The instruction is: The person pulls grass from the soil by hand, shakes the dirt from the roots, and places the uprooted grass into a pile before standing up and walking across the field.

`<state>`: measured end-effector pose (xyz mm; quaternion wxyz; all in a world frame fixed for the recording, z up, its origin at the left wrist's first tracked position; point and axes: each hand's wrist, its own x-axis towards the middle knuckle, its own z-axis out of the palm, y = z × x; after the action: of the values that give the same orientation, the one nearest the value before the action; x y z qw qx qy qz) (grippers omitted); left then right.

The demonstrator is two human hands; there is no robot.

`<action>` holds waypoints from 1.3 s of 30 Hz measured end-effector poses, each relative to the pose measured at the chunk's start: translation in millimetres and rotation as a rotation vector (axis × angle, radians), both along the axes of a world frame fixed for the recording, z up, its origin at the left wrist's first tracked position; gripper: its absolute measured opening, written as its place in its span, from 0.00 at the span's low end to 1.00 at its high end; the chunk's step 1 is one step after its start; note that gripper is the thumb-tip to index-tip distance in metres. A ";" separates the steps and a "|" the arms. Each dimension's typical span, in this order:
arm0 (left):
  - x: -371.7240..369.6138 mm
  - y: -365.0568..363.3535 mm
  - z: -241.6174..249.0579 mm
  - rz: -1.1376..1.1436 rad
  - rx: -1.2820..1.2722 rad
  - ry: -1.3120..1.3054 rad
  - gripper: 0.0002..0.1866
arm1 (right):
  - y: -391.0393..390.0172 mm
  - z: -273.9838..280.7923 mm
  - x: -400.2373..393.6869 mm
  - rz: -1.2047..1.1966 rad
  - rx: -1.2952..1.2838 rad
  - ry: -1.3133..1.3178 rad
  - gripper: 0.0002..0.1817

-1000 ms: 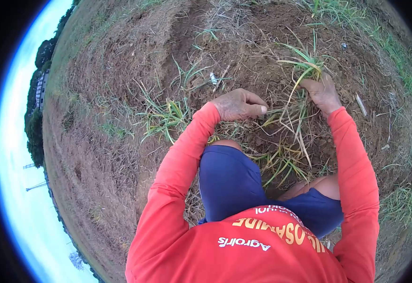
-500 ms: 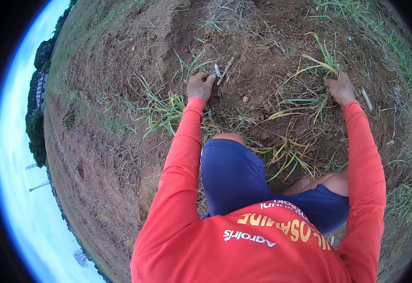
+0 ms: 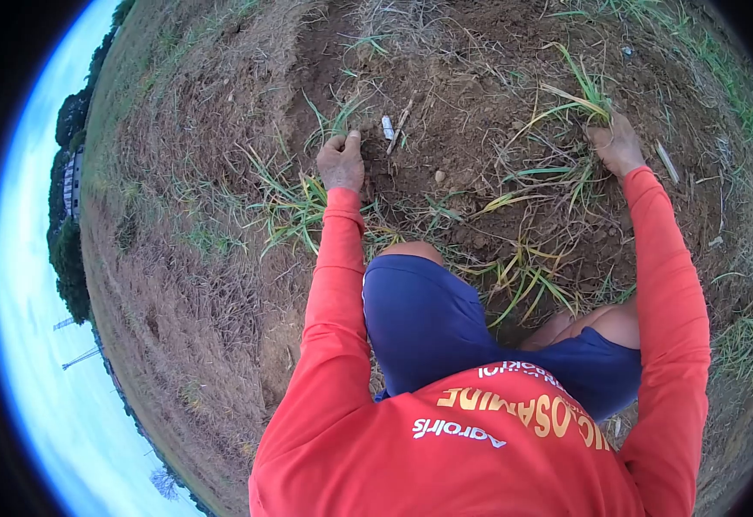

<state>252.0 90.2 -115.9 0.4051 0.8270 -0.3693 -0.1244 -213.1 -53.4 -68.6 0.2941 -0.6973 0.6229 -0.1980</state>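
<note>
My left hand (image 3: 341,161) closes on a clump of green grass blades (image 3: 332,121) at the bare brown soil's (image 3: 471,95) left edge; my right hand (image 3: 618,145) grips a yellow-green grass tuft (image 3: 585,93) opposite. Weeding step, I judge; next needs firm upward pulls.

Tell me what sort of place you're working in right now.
Likely an open field or farm plot outdoors: bare tilled soil, grass tufts by the left hand and right hand, and dry grass stretching to trees under sky.
</note>
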 end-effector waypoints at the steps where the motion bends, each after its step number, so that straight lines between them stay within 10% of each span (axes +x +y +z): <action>1: 0.6 1.9 6.5 0.014 -0.037 0.036 0.19 | -0.6 -1.2 -1.1 0.010 0.019 -0.009 0.28; 12: 17.1 22.5 88.2 -0.100 -0.396 0.953 0.10 | -0.7 5.2 1.4 0.046 0.003 -0.018 0.27; 16: 30.6 14.1 49.0 -0.017 0.162 0.410 0.08 | -14.0 -2.5 -2.3 0.067 0.108 0.019 0.27; 24: 38.7 21.7 66.4 -0.116 -0.327 1.256 0.05 | -5.9 -5.7 -4.9 0.063 0.017 0.021 0.28; 25: 48.7 15.2 40.1 -0.043 -0.008 0.824 0.07 | -7.2 -4.1 -5.6 0.071 0.048 0.023 0.28; 29: 64.3 1.7 20.3 0.103 -0.126 0.795 0.14 | -10.3 -17.3 -4.1 0.095 -0.189 0.122 0.27; 33: 59.8 -37.1 6.4 -0.054 -0.003 0.214 0.22 | -4.7 2.7 4.7 0.039 0.027 0.014 0.28; 39: 77.9 -70.2 11.8 -0.312 0.621 -0.127 0.31 | -9.5 -8.1 -1.9 0.029 0.064 0.066 0.28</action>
<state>329.9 20.1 -104.0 0.0865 0.8506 -0.4600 -0.2395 -215.0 -63.0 -76.7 0.2982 -0.7026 0.6282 -0.1507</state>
